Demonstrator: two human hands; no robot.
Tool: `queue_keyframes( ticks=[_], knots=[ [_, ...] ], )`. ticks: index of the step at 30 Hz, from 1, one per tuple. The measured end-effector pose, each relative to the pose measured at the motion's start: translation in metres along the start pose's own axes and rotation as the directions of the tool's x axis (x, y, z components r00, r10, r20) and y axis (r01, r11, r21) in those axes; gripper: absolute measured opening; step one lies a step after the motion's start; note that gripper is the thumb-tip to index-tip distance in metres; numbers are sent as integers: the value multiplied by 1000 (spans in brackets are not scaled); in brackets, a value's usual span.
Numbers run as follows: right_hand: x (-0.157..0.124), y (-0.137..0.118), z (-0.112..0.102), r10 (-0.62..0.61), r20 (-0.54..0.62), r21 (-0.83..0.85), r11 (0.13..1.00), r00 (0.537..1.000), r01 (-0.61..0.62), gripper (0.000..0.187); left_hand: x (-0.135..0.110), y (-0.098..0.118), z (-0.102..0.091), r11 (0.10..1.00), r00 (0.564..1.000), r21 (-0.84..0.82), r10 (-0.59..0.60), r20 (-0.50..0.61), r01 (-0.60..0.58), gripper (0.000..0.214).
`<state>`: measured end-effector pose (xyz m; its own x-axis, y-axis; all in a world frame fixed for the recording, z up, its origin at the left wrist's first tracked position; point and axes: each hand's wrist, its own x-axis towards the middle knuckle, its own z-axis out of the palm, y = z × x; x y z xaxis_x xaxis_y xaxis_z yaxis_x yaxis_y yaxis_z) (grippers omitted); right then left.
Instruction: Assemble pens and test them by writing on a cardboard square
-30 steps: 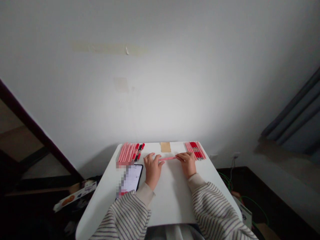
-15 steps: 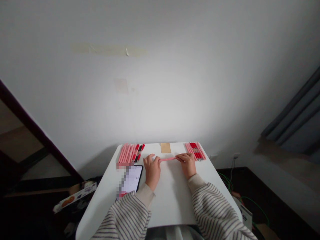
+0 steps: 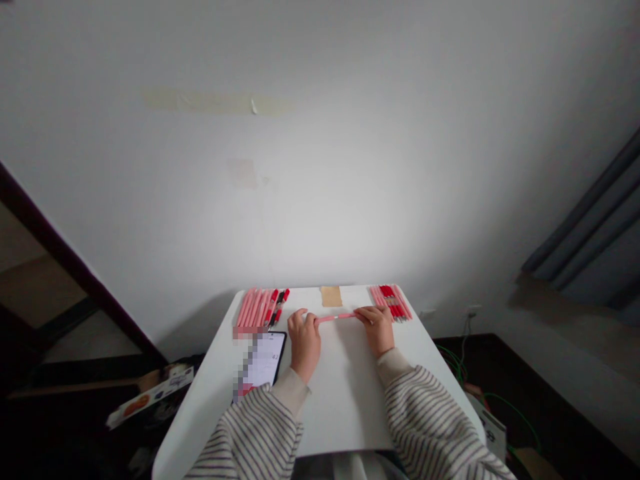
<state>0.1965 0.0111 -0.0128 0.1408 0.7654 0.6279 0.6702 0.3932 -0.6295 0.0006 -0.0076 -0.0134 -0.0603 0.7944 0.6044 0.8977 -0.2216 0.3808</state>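
A slim pink pen [image 3: 327, 319] is held level above the white table [image 3: 345, 400], with a short pale section showing near its middle. My left hand [image 3: 305, 343] pinches its left end between thumb and fingers. At the opposite end, the fingers of my right hand [image 3: 377, 330] are closed on the pen. Beyond my left hand lies a row of pink pens [image 3: 253, 307], with red and black pens [image 3: 278, 307] beside it. Close to my right hand is a second group of pink and red pens [image 3: 391, 301], partly covered by the fingers.
A phone [image 3: 267, 357] with a lit screen lies left of my left hand, partly blurred out. A tan patch [image 3: 331, 296] is on the table's far edge, against the wall [image 3: 320, 200]. Green cables [image 3: 453, 363] and boxes [image 3: 493, 427] are on the floor at right.
My right hand has shifted slightly right, away from my left. A pale section now shows in the middle of the pink pen, where it looked all pink before.
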Motion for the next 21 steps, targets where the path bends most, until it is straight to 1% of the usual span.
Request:
queue_keyframes(
  ticks=[7,16,21],
  knots=[
    [1,5,0,12,-52,30,999,999,-11,45,1,0,1,1000,997,-18,-21,-75,20,19],
    [1,15,0,25,-67,-33,999,997,-27,42,3,-1,2,999,993,-40,-18,-112,14,19],
    [1,18,1,11,-43,-43,999,999,-13,42,3,0,1,999,991,-35,-18,-135,13,17]
  ],
)
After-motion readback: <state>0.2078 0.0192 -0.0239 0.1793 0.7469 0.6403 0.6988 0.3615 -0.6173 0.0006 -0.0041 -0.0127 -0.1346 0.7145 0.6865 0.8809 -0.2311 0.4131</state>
